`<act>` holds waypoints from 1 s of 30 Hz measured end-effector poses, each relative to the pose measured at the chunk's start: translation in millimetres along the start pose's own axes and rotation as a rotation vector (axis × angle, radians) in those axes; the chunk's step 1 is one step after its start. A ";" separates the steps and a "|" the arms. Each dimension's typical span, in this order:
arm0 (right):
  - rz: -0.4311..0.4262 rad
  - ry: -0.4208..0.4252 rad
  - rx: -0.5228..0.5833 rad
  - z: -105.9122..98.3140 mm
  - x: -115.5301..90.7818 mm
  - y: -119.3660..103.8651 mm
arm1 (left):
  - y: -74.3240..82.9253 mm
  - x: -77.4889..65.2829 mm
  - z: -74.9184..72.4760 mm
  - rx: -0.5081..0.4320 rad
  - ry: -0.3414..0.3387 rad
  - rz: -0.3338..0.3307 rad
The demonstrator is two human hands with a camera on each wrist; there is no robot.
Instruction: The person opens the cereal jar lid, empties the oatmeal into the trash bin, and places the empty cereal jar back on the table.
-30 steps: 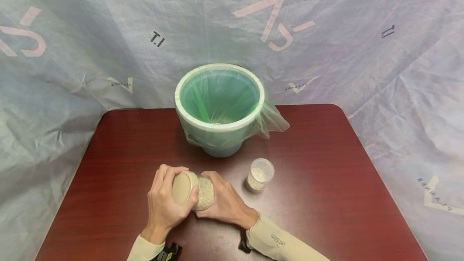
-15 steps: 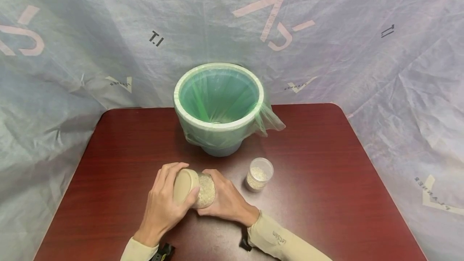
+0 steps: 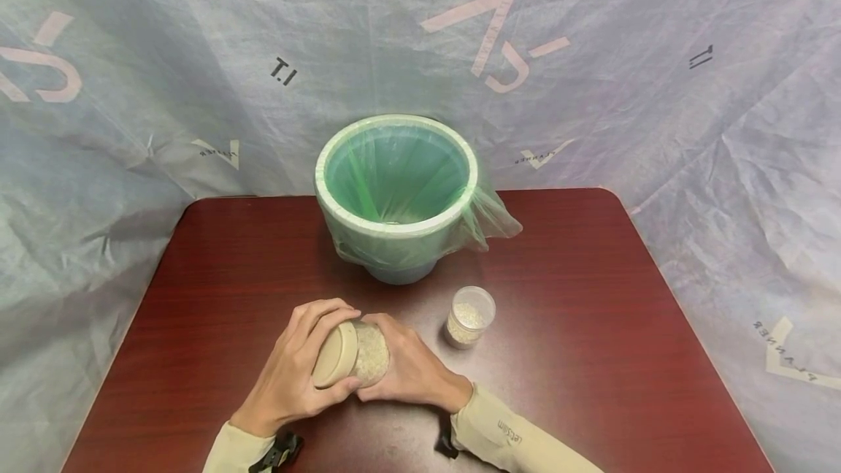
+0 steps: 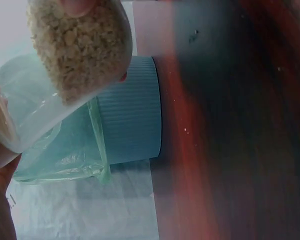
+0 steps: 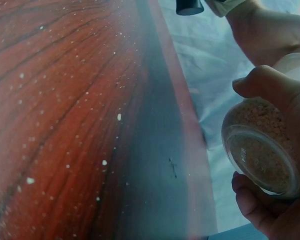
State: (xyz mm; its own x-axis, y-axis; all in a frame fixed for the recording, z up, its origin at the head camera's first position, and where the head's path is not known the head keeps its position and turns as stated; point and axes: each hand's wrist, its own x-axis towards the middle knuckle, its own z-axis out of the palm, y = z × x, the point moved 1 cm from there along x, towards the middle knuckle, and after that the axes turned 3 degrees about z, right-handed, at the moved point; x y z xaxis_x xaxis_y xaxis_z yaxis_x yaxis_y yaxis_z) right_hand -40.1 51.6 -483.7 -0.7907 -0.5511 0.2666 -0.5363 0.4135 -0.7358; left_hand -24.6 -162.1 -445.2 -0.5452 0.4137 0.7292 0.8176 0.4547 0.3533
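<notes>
While the left hand (image 3: 292,371) clamps its grip round the smooth beige lid (image 3: 336,355), the right hand (image 3: 417,374) has its grip round the clear, rounded jar (image 3: 372,355) of coarse flakes (image 4: 80,47), tilted above the wood-grained bench (image 3: 578,371). Beyond stands a clear cylindrical tub (image 3: 469,318), partly filled; farther, a ribbed blue bin (image 4: 132,112) wears a crinkled, translucent green liner (image 3: 493,221). Both hands partly hide the jar; the left wrist view crops its lid.

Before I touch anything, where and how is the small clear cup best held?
Probably by its round side wall, thumb and fingers opposite, from the person's right: the small clear cup stands upright with grains inside, and the right hand and jar are on its other side.
</notes>
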 end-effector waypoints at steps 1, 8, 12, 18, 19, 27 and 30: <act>-0.006 0.000 0.002 0.0 0.2 -0.5 | -0.2 0.2 0.4 -0.006 0.003 0.004; 0.008 0.003 0.021 0.5 2.1 -2.2 | -0.3 -0.4 2.5 -0.085 0.036 -0.036; 0.024 0.001 0.024 0.5 3.4 -2.3 | -1.7 1.1 4.9 -0.114 0.094 -0.029; 0.010 0.027 -0.001 0.9 5.6 -2.6 | -2.7 5.9 8.7 -0.128 0.164 -0.030; 0.009 0.033 -0.002 1.2 5.9 -2.5 | -2.4 6.2 9.2 -0.130 0.170 -0.037; 0.017 0.058 -0.010 2.9 7.0 -2.3 | -0.3 5.2 13.7 -0.109 0.229 -0.133; 0.022 0.069 -0.015 4.0 7.3 -2.4 | 0.1 4.9 14.8 -0.087 0.252 -0.164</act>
State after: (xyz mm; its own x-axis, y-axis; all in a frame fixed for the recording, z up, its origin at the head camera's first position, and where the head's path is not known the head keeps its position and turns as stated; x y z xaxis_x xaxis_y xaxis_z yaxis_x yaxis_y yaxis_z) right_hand -43.4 43.6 -482.5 -0.8207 -0.4906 0.2929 -0.5224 0.4365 -0.7325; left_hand -29.9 -148.3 -450.3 -0.6172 0.1265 0.7766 0.7410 0.4254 0.5196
